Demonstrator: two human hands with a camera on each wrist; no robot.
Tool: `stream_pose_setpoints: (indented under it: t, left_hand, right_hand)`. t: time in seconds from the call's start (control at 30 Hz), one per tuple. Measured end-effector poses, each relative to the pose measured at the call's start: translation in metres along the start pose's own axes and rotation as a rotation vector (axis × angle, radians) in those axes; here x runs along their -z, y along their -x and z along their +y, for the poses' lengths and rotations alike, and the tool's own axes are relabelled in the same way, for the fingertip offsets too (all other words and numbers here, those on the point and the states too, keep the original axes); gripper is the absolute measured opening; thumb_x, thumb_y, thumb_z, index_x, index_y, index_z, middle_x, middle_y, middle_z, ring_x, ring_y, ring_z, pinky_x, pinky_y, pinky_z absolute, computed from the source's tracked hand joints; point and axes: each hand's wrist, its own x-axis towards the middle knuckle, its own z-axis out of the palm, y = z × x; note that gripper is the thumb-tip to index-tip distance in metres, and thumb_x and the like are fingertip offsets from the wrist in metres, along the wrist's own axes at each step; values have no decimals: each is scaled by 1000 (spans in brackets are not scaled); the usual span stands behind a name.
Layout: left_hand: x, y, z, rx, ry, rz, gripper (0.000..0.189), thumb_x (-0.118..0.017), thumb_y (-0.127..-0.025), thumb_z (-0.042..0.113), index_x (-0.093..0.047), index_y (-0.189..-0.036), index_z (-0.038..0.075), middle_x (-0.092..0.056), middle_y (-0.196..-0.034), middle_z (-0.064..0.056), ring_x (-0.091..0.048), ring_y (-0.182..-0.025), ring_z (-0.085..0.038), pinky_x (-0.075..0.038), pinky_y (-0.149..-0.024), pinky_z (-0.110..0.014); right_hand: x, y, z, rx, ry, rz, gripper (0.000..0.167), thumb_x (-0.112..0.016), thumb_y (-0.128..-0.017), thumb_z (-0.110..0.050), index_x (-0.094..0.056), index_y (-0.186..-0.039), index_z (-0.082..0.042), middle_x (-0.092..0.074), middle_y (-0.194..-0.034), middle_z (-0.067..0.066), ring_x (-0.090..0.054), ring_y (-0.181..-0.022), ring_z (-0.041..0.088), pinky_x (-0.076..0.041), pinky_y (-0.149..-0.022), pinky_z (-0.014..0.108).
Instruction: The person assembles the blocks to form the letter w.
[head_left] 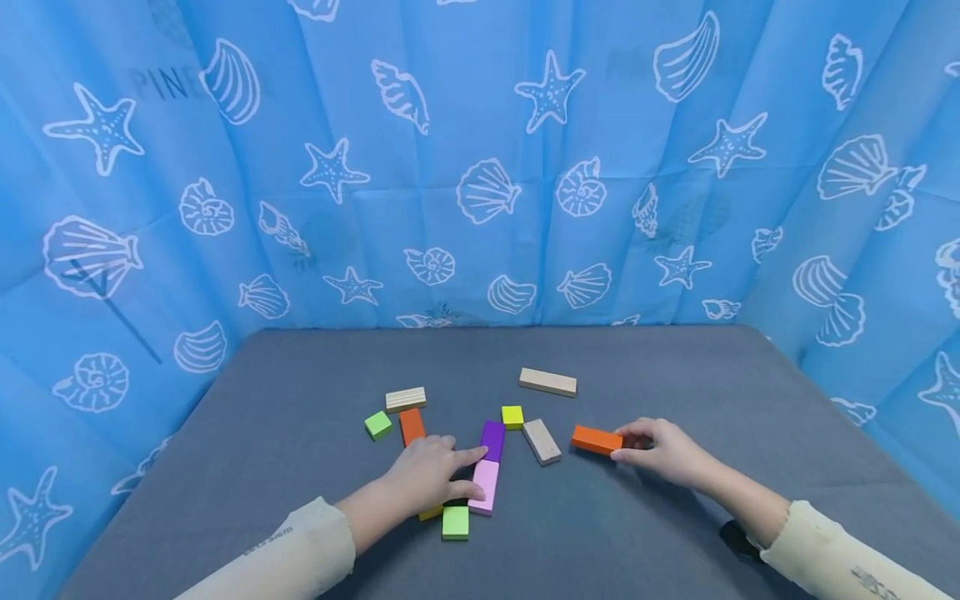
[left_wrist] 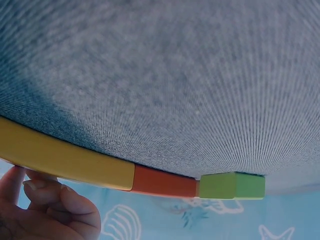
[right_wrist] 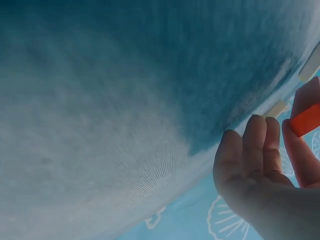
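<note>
My left hand (head_left: 420, 475) rests over a flat group of blocks. Its index finger touches the purple block (head_left: 492, 433), and its thumb lies on the pink block (head_left: 487, 479). Partly hidden beneath this hand are a black block (head_left: 456, 502), a yellow block (left_wrist: 75, 162) and a red-orange block (head_left: 411, 425). A light green block (head_left: 455, 523) sits at the near end of the group. On the right, my right hand (head_left: 663, 452) pinches one end of an orange block (head_left: 595, 440) between thumb and fingers; the right wrist view shows only part of that block.
Between the hands lie a small yellow cube (head_left: 512, 417) and a plain wooden block (head_left: 542, 442). Farther back is another wooden block (head_left: 548, 382). A ridged wooden block (head_left: 406, 399) and a green cube (head_left: 378, 425) are at left. A blue curtain (head_left: 450, 167) hangs behind the grey table (head_left: 300, 375).
</note>
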Motion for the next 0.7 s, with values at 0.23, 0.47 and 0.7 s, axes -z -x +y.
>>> stream_pose_setpoints:
  t: [0.23, 0.47, 0.7]
  left_hand:
    - [0, 0, -2, 0, 9, 2, 65, -64, -84, 60, -53, -141, 31, -51, -82, -1, -43, -72, -14, -35, -63, -29]
    - [1, 1, -1, -1, 12, 6, 65, -64, -84, 60, -54, -141, 31, -51, -81, -1, -43, -71, -14, -35, -63, -29]
    - [1, 0, 0, -7, 2, 6, 65, -63, -84, 60, -54, -141, 31, -53, -83, -2, -43, -72, -14, -35, -63, -28]
  right_hand:
    - [-6, 7, -3, 38, 65, -29, 34, -75, -86, -23, -69, -105, 4, -59, -89, 0, -51, -78, 15, -45, -66, 30]
    - [-16, 10, -12, 51, 242, -58, 27, -81, -78, -31, -69, -90, -10, -51, -84, -3, -44, -75, 15, -38, -64, 31]
    - [10, -6, -11, 86, 75, -381, 60, -80, -81, -17, -55, -134, -4, -47, -100, 3, -44, -91, 21, -38, -76, 36]
